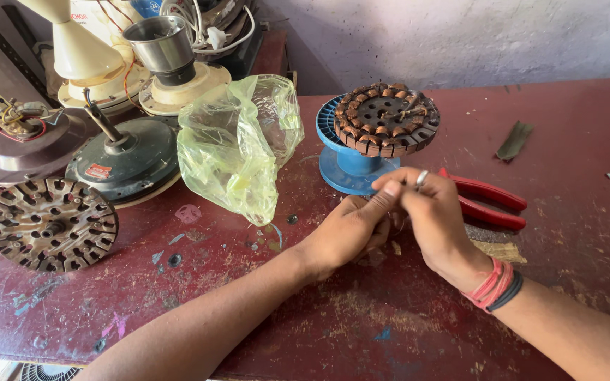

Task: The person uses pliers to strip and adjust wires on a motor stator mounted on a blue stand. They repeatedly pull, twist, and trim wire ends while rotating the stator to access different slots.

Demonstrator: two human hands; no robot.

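My left hand (347, 229) and my right hand (428, 215) meet fingertip to fingertip over the worn red table (390, 317), just in front of a blue plastic spool (351, 164). The fingers are pinched together; what they pinch is too small to make out, perhaps a thin wire. A round motor stator with copper windings (387, 118) rests tilted on top of the spool. Red-handled pliers (492, 201) lie on the table just behind my right hand, which wears a ring and red and black wrist threads.
A crumpled yellow-green plastic bag (238, 144) sits left of the spool. Farther left are a bare stator core (51, 224), a green fan motor housing (125, 161), a brown one (33, 149) and cream fan parts (100, 63). A dark scrap (515, 141) lies far right.
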